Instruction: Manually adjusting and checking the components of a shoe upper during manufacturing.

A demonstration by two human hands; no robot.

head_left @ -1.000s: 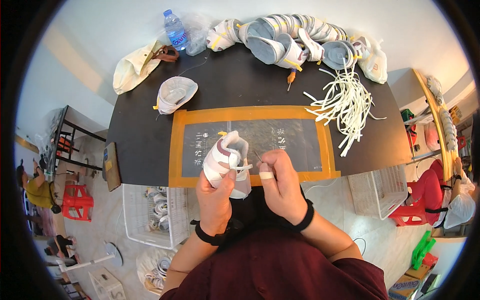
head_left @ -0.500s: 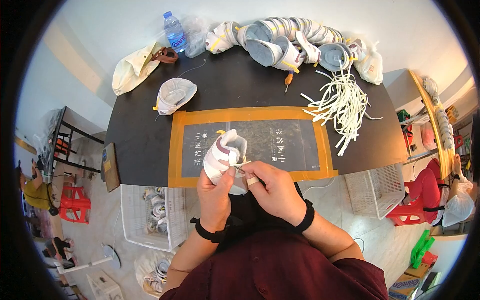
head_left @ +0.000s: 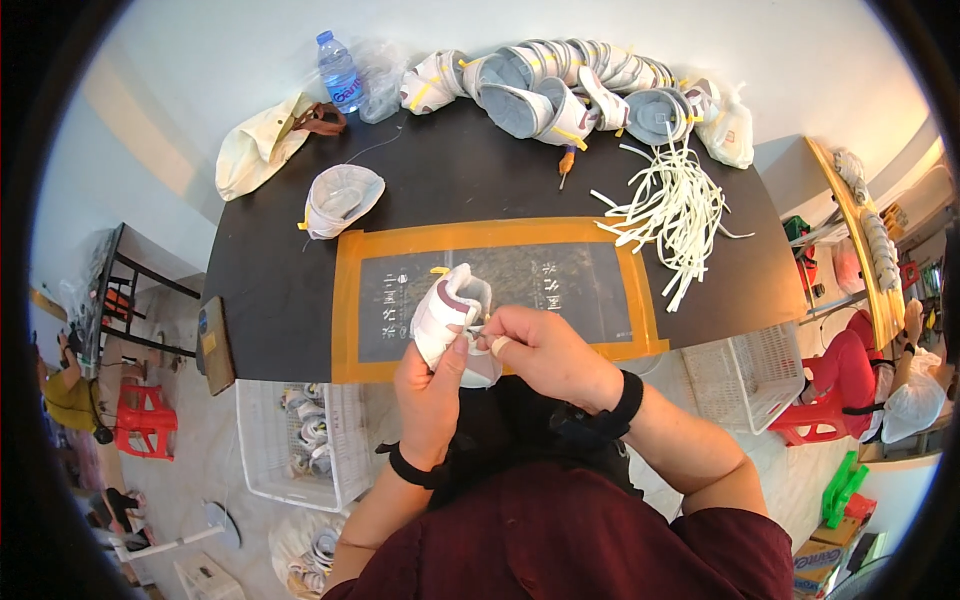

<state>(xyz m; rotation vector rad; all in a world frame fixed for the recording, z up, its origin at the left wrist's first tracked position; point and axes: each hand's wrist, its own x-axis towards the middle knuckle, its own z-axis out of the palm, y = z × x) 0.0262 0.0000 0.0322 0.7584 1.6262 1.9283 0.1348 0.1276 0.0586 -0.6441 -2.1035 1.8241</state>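
Note:
My left hand (head_left: 430, 388) is closed round a small white shoe upper (head_left: 436, 322) with maroon trim and a yellow tab, held tilted above the near edge of the table. My right hand (head_left: 555, 358), a light plaster or band on one finger, pinches at the upper's front opening. Whatever lies between those fingertips is too small to make out. Beyond my hands, another pale upper (head_left: 342, 202) stands by itself on the left of the table. A bundle of white laces (head_left: 682, 205) spreads over the right side. Behind it lies a hook-like tool with an orange handle (head_left: 567, 160).
Many nested shoe uppers (head_left: 540, 65) line the back of the dark table (head_left: 470, 180). A water bottle (head_left: 340, 75) and cloth bag (head_left: 262, 150) stand back left. White crates (head_left: 300, 490) flank me below. Other people sit at both sides.
My right hand has risen slightly and turned at the shoe opening, its forearm swinging outward to the right. My left hand keeps its hold on the upper. The whole view has shifted a little.

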